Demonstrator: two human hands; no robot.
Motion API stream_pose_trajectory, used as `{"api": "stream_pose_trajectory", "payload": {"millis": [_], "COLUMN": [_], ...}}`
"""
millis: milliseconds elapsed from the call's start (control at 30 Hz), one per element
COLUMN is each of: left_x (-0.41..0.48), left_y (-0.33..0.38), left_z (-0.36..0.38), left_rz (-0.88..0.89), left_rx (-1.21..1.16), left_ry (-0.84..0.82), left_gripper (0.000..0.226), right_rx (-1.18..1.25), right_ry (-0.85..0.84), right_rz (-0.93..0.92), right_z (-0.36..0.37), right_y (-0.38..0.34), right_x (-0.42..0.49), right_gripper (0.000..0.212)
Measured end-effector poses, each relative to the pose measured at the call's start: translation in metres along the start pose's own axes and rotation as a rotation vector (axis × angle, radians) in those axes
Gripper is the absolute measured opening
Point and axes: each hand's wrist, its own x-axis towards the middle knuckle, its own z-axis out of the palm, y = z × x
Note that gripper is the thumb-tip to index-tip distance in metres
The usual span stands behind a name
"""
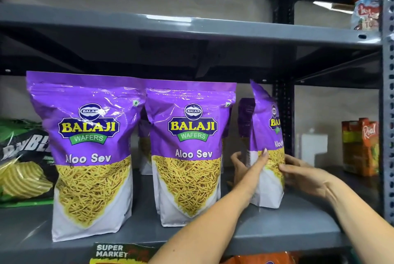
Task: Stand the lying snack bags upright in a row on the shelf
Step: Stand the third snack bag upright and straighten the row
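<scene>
Third bag [267, 136]: upright at 3 o'clock on shelf [277, 227], turned edge-on. Left hand [248, 168] and right hand [298, 173] clasp its lower sides, likely to square it with the row. First bag [89, 153] and second bag [187, 148] stand facing front.

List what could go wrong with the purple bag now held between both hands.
1. The purple Aloo Sev bag on the right stands turned sideways between the left hand and the right hand; released like this, it may tip over.
2. It stands close to the middle purple Aloo Sev bag; turning it could knock that one.
</scene>
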Motion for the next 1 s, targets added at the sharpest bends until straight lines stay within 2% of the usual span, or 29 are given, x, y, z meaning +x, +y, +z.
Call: {"api": "stream_pose_trajectory", "payload": {"millis": [200, 333, 433, 533, 733, 800, 1000], "left_x": [-0.002, 0.01, 0.012, 0.009, 0.011, 0.007, -0.014], "left_y": [0.004, -0.007, -0.011, -0.008, -0.014, -0.011, 0.0], "left_z": [-0.004, -0.008, -0.004, -0.002, -0.006, -0.007, -0.01], "left_rz": [0.05, 0.073, 0.162, 0.254, 0.158, 0.16, 0.205], "left_rx": [-0.18, -0.074, 0.021, 0.14, 0.322, 0.362, 0.403], "left_ry": [0.262, 0.317, 0.317, 0.292, 0.142, 0.145, 0.115], "left_gripper": [0.124, 0.095, 0.118, 0.131, 0.148, 0.146, 0.132], "right_rx": [-0.036, -0.037, -0.105, -0.113, -0.146, -0.154, -0.138], "right_ry": [0.157, 0.213, 0.233, 0.192, 0.11, 0.114, 0.135], "right_rz": [-0.087, -0.102, -0.151, -0.18, -0.08, -0.07, -0.066], "right_z": [0.015, 0.018, 0.02, 0.023, 0.029, 0.033, 0.036], "right_y": [0.006, 0.011, 0.01, 0.006, 0.007, 0.007, 0.008], "right_x": [0.002, 0.003, 0.0, -0.001, -0.006, -0.01, -0.023], "right_gripper": [0.12, 0.123, 0.129, 0.14, 0.114, 0.104, 0.097]}}
